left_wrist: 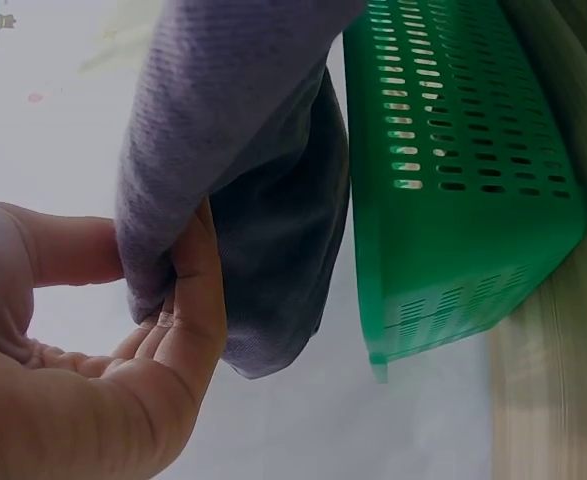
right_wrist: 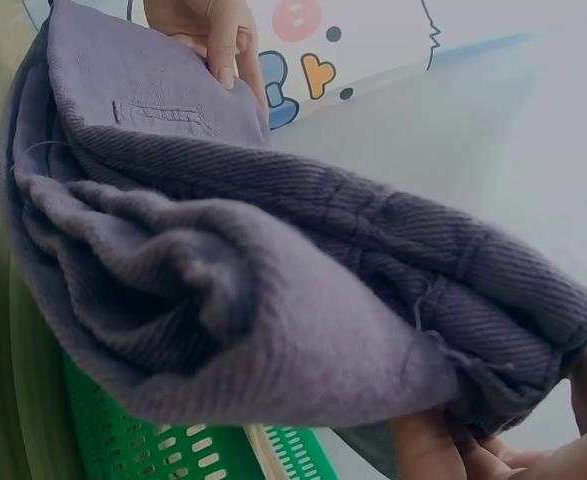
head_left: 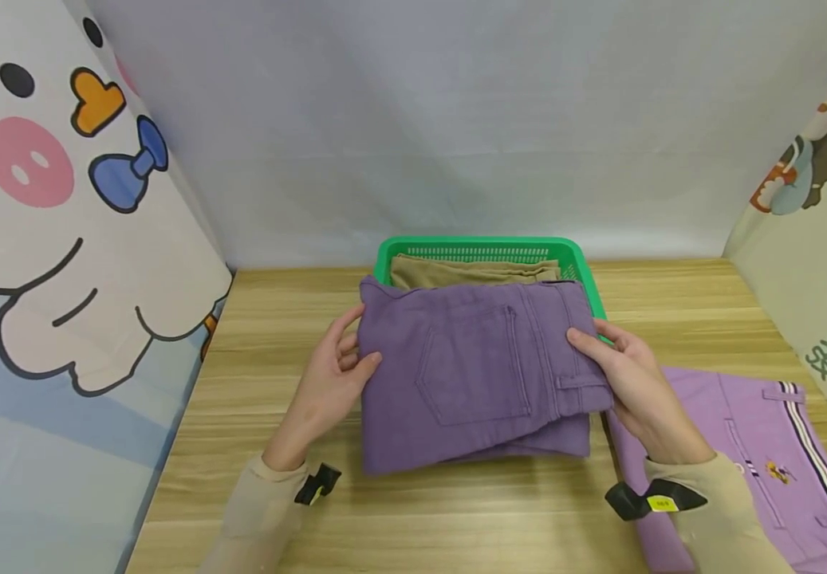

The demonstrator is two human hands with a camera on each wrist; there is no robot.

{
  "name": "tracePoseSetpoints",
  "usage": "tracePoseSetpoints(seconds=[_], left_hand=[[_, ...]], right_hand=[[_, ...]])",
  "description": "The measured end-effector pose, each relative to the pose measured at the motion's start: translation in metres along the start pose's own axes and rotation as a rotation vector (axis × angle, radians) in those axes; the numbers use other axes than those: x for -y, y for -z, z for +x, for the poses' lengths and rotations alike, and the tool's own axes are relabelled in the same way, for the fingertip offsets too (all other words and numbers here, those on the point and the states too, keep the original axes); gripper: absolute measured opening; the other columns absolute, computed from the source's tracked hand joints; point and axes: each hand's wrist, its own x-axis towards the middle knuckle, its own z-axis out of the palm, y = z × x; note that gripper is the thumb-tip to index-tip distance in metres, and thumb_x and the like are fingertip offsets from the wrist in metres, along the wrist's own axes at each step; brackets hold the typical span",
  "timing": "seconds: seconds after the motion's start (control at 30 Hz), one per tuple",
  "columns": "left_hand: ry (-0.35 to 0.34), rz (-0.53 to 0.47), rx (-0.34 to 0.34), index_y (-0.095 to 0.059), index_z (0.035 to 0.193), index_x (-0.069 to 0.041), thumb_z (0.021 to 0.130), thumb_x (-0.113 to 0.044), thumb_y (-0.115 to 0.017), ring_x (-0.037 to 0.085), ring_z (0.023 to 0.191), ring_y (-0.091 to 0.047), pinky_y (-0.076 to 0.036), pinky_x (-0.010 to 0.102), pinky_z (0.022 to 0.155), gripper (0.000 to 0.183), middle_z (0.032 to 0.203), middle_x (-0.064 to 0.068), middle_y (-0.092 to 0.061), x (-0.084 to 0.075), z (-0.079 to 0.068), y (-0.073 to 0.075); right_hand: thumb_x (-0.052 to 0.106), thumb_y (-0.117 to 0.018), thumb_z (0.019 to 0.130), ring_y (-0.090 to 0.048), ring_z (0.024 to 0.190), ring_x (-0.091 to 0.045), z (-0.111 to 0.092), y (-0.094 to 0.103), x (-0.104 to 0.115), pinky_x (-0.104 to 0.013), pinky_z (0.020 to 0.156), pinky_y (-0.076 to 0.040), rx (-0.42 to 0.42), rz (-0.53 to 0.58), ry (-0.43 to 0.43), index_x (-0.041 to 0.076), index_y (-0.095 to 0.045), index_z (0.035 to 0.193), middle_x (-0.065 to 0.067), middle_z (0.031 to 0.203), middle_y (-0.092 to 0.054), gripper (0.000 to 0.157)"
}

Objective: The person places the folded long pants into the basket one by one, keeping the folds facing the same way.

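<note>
Folded purple trousers (head_left: 470, 359) are held up between both hands, a back pocket facing up. My left hand (head_left: 330, 383) pinches their left edge, thumb on top and fingers beneath, as the left wrist view also shows. At the waistband end my right hand (head_left: 632, 383) grips the other edge, thumb on top. In the right wrist view the folded layers of the trousers (right_wrist: 303, 280) hang open in a loop. Just behind and partly below them stands a green plastic basket (head_left: 485, 241), its front hidden by the trousers. Khaki folded cloth (head_left: 470, 273) lies inside it.
Lilac trousers (head_left: 743, 454) with striped trim lie flat on the wooden table (head_left: 241, 414) at the right, partly under my right forearm. A pale wall (head_left: 456, 119) rises behind the basket. Cartoon-printed sheets hang at the left (head_left: 61, 239) and right (head_left: 801, 263).
</note>
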Motion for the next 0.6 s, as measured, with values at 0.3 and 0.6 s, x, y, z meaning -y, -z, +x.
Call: tracePoseSetpoints(seconds=[0.3, 0.6], left_hand=[[-0.004, -0.016, -0.003, -0.034, 0.166, -0.014, 0.105, 0.005, -0.053, 0.038, 0.130, -0.066, -0.059, 0.041, 0.099, 0.067, 0.153, 0.023, -0.059, 0.001, 0.009, -0.003], [-0.012, -0.007, -0.008, -0.041, 0.163, -0.010, 0.106, 0.004, -0.051, 0.040, 0.136, -0.063, -0.057, 0.051, 0.107, 0.060, 0.156, 0.024, -0.055, 0.003, 0.018, -0.003]], right_hand=[[0.030, -0.062, 0.109, -0.076, 0.098, -0.005, 0.009, 0.004, 0.002, -0.025, 0.084, -0.063, -0.014, -0.034, 0.010, -0.006, -0.020, 0.165, 0.014, 0.107, -0.077, 0.079], [0.032, -0.062, 0.109, -0.074, 0.099, -0.001, 0.022, 0.008, 0.001, -0.021, 0.086, -0.062, -0.023, -0.061, -0.021, -0.004, -0.007, 0.169, 0.017, 0.107, -0.074, 0.089]])
